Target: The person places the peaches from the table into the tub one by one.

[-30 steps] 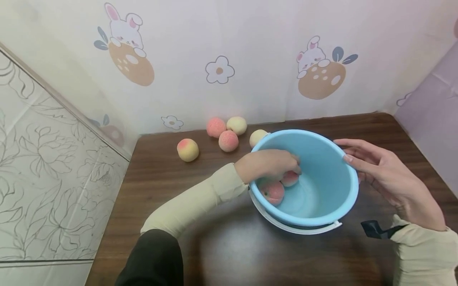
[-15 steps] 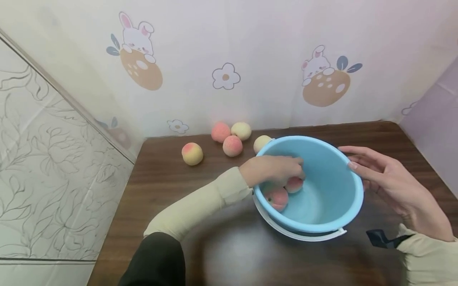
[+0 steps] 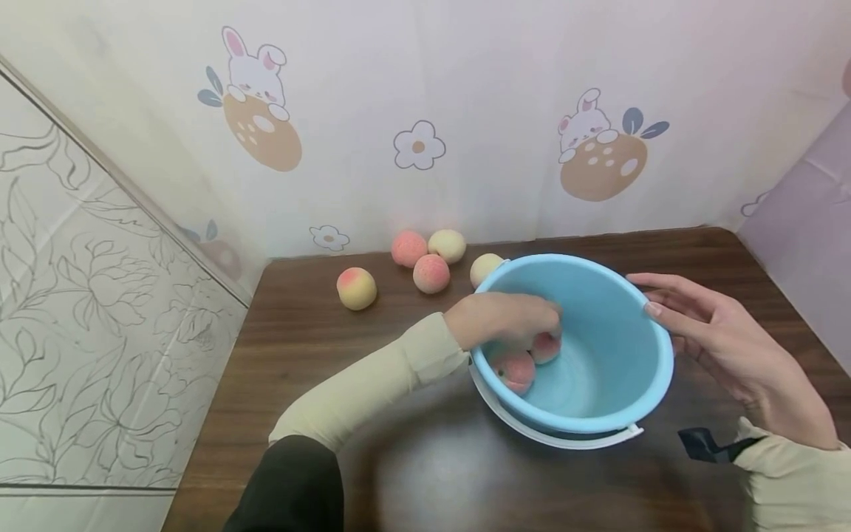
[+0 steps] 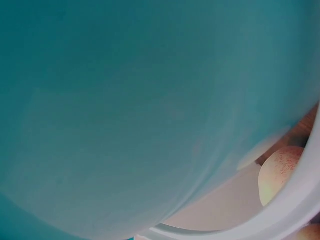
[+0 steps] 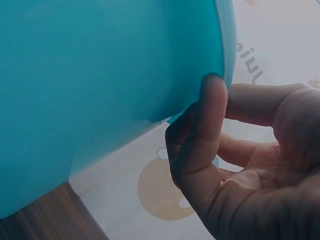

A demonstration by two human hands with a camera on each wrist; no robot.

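Observation:
A light blue bucket [image 3: 601, 332] stands tilted on the wooden table, two pink peaches lying low inside it. My left hand [image 3: 508, 318] reaches over its left rim, curled fingers holding one peach [image 3: 547, 349]; their tips are partly hidden. Beside that, the other peach [image 3: 515, 372] rests near the bucket's wall. The rim is pinched at the right by my right hand [image 3: 718, 329], thumb on the rim and fingers outside. In the left wrist view, the blue bucket wall [image 4: 125, 100] fills most of the picture. The right wrist view shows the right hand [image 5: 240, 150] at the rim.
Along the back of the table [image 3: 299, 332] lie a pink peach [image 3: 408, 249], a pale one [image 3: 447, 246] and a pinkish one [image 3: 431, 274]. A yellow-red peach [image 3: 357, 288] is left of them; another pale peach [image 3: 485, 270] sits behind the bucket. A white handle [image 3: 552, 436] hangs in front.
The head view has shifted slightly, so the whole scene sits a little lower and further right. Left fingers move slightly over the peach; the right hand stays at the rim.

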